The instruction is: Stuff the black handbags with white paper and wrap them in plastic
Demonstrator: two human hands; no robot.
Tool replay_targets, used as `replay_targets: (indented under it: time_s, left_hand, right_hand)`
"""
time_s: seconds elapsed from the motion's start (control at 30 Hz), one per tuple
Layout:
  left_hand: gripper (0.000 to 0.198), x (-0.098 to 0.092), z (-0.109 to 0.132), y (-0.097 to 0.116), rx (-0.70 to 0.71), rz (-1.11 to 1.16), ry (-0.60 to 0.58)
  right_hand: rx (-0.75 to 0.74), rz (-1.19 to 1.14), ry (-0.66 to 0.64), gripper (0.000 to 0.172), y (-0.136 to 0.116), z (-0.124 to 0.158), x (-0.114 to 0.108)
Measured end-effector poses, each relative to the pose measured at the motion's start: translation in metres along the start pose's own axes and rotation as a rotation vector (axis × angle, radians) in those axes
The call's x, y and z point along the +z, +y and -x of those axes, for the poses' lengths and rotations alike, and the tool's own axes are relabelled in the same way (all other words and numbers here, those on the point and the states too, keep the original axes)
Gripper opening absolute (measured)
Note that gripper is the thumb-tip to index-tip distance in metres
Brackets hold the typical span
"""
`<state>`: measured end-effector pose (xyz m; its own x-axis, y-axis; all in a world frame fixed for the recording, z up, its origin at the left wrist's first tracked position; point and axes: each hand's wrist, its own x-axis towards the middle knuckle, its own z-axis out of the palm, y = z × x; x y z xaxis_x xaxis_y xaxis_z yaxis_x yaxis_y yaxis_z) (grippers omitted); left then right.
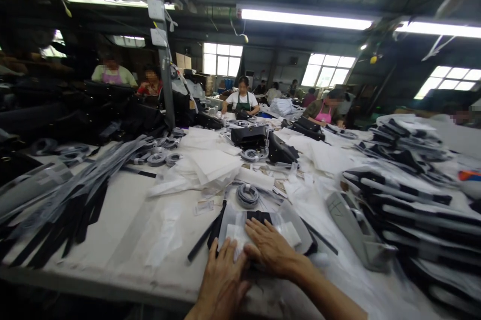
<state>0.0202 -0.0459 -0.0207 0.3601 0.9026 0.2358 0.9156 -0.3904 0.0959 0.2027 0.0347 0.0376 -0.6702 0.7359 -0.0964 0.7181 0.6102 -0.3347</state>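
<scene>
A black bag [311, 241] lies flat at the table's front edge, its upper face covered by pale translucent wrapping [291, 216] and a white sheet [292, 233]. My left hand [223, 272] rests on the near left part of the wrapping with fingers extended. My right hand [268, 245] lies across the middle, fingers stretched out, their tips by a black strip [259, 217]. The hands are close together near the thumbs. Just beyond the bag sits a coiled, wrapped strap [247, 195]. Dark narrow strips stick out at both sides of the bag.
Long wrapped straps [95, 185] spread over the left. White sheets [212, 160] and black bags [248, 137] lie farther back. On the right are a grey tape dispenser [356, 232] and stacked wrapped bags [421, 215]. People sit across the tables, behind a metal post [165, 74].
</scene>
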Motion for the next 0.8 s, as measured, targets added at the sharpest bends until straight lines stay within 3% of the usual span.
replay_targets:
  time_s: [0.13,0.27,0.37,0.5,0.7,0.8]
  left_hand:
    - [0.056,0.004,-0.002,-0.019,0.051,-0.022,0.172]
    - [0.034,0.011,-0.010,-0.037,0.040,0.016,0.288]
    - [0.026,0.013,-0.014,-0.041,0.044,0.076,0.279]
    - [0.028,0.024,-0.015,-0.048,0.074,0.147,0.288]
    - [0.047,0.071,-0.022,-0.080,0.101,0.141,0.384]
    - [0.048,0.080,-0.022,-0.093,0.163,0.049,0.447]
  right_hand:
    - [0.034,-0.026,0.055,0.064,0.010,0.007,0.007]
    - [0.337,0.081,0.111,0.069,0.046,0.007,-0.013]
    - [0.493,0.066,0.079,0.067,0.077,0.009,-0.026]
    - [0.531,-0.007,0.063,0.067,0.094,0.009,-0.028]
    - [0.487,-0.147,0.135,0.045,0.095,0.021,-0.031]
    - [0.503,-0.202,0.190,0.050,0.095,0.028,-0.029]
